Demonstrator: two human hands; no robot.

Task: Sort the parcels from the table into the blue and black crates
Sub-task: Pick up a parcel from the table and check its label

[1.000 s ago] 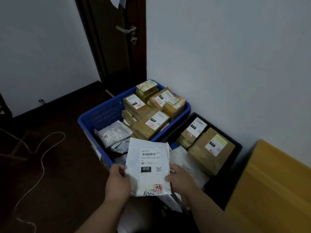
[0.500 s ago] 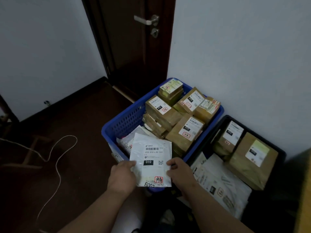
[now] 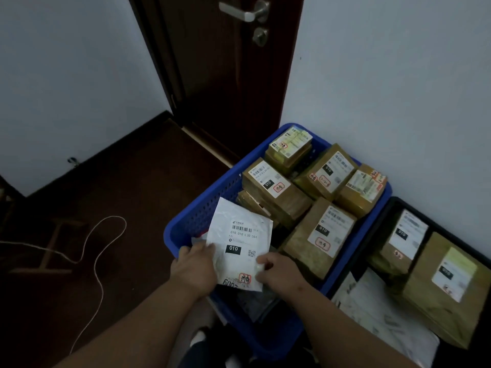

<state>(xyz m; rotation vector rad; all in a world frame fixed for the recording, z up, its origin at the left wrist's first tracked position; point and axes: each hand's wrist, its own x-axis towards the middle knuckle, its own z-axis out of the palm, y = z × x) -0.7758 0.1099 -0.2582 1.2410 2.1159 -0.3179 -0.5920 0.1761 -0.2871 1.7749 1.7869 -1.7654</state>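
A flat white mailer parcel [image 3: 239,240] with a barcode label and a black "010" tag sits over the near left corner of the blue crate [image 3: 202,208]. My left hand [image 3: 195,269] grips its lower left edge. My right hand [image 3: 279,272] pinches its lower right edge. The blue crate holds several brown cardboard parcels [image 3: 318,235] with white labels. To its right the black crate [image 3: 398,205] holds brown boxes [image 3: 446,285] and white mailers [image 3: 380,320].
Both crates stand on a dark floor against a white wall. A dark wooden door [image 3: 225,75] is behind the blue crate. A white cord [image 3: 98,261] loops across the floor at the left.
The view has swung right and closer to the crates. Both hands have carried the white mailer forward and down, over the near corner of the blue crate.
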